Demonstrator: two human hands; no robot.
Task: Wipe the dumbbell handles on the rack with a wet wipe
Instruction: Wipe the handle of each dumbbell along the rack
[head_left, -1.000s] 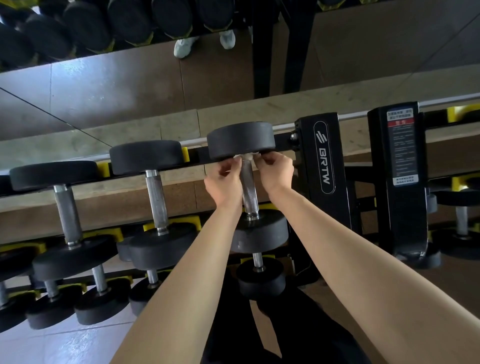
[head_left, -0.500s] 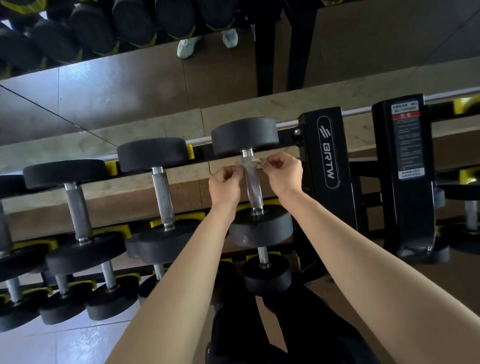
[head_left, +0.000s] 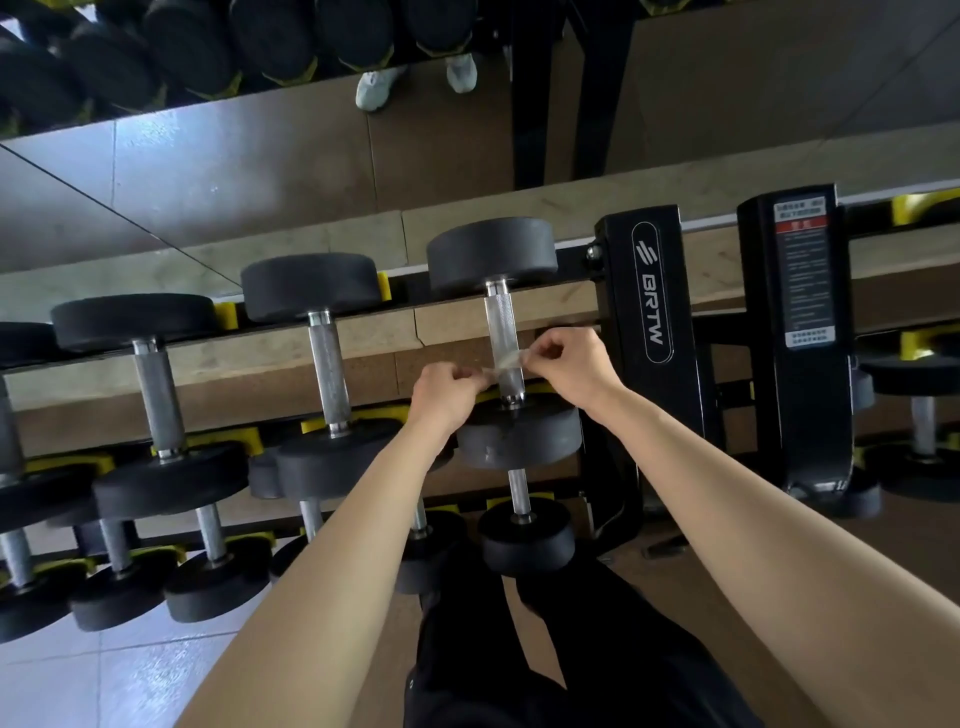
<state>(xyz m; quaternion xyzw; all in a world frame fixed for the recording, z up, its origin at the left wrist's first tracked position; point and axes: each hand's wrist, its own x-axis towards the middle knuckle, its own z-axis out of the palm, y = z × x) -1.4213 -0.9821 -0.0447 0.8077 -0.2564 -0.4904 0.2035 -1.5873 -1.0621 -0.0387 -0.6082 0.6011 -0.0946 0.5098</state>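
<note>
A black dumbbell with a knurled steel handle (head_left: 501, 322) lies on the top tier of the rack, rightmost in its row. A thin, pale wet wipe (head_left: 505, 362) is stretched across the lower part of that handle. My left hand (head_left: 448, 392) pinches the wipe's left end and my right hand (head_left: 569, 366) pinches its right end, one on each side of the handle. The near weight head (head_left: 519, 436) sits just below my hands.
Two more dumbbells (head_left: 324, 358) (head_left: 156, 395) lie to the left on the same tier, with smaller ones on lower tiers. A black rack upright (head_left: 652, 312) marked BRTW stands close to my right hand. A mirror behind reflects shoes and dumbbells.
Both hands slid the wipe down the handle, from just under the far weight head to near the near head. The upper handle is now bare.
</note>
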